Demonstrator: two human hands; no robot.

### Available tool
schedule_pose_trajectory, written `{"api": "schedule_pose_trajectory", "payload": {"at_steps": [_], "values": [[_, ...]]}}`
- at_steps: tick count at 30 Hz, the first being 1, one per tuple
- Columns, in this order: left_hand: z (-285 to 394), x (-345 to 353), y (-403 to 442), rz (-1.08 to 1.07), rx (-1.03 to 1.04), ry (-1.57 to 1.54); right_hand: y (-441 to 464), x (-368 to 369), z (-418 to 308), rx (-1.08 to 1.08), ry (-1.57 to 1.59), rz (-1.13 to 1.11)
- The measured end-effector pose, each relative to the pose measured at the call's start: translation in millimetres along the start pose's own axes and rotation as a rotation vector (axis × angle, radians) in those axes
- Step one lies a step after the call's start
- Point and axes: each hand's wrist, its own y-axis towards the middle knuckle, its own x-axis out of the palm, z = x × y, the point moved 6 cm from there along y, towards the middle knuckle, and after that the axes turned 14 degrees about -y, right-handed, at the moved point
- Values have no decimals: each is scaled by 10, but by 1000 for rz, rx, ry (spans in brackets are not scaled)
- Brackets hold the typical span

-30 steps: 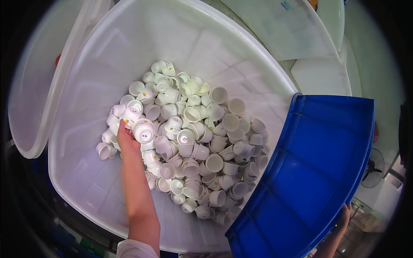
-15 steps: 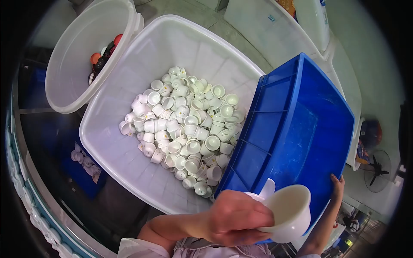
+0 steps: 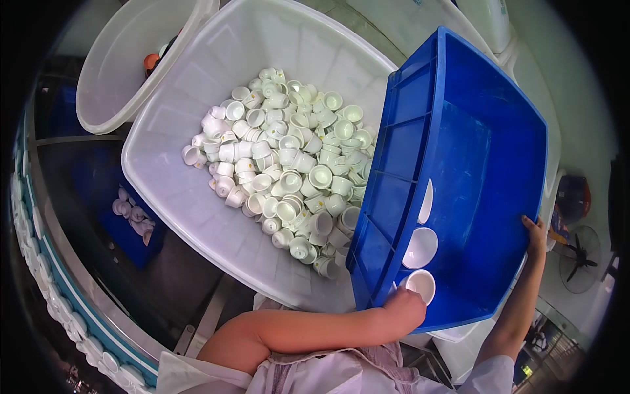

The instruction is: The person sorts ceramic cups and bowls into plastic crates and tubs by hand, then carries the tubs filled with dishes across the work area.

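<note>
My left hand [image 3: 405, 310] is closed on a white cup [image 3: 421, 286] at the near left corner inside the blue crate [image 3: 469, 203]. Beyond it in the crate, along the same side wall, is a second white cup [image 3: 420, 248]. Part of another white piece [image 3: 426, 200] shows farther up, mostly hidden by the wall. My right hand [image 3: 535, 231] grips the crate's right rim, its thumb inside and its other fingers hidden outside. The crate is tilted over the right side of a large white bin [image 3: 190, 151], which holds a heap of small white cups [image 3: 282, 157].
A round white tub [image 3: 98, 85] with red and dark pieces stands at upper left. Left of the bin, a small blue container [image 3: 141, 246] holds white pieces. White items [image 3: 79, 328] line the curved edge at far left. A fan [image 3: 579, 259] stands at right.
My left hand has carried the cup away from the camera and down into the near corner of the crate. The view has shifted; my right hand keeps its hold on the rim.
</note>
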Motion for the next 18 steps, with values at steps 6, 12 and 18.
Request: {"api": "schedule_pose_trajectory", "payload": {"at_steps": [6,12,18], "values": [[401,-313,79,-204,155,406,480,-231,39,-12,-86,32],[-288,-1814,-406,732,607,-242,628,-139,-306,37,-184,121],[-3651,-2289,-665,1175,-238,-179,717,-43,-227,37,-176,160]]}}
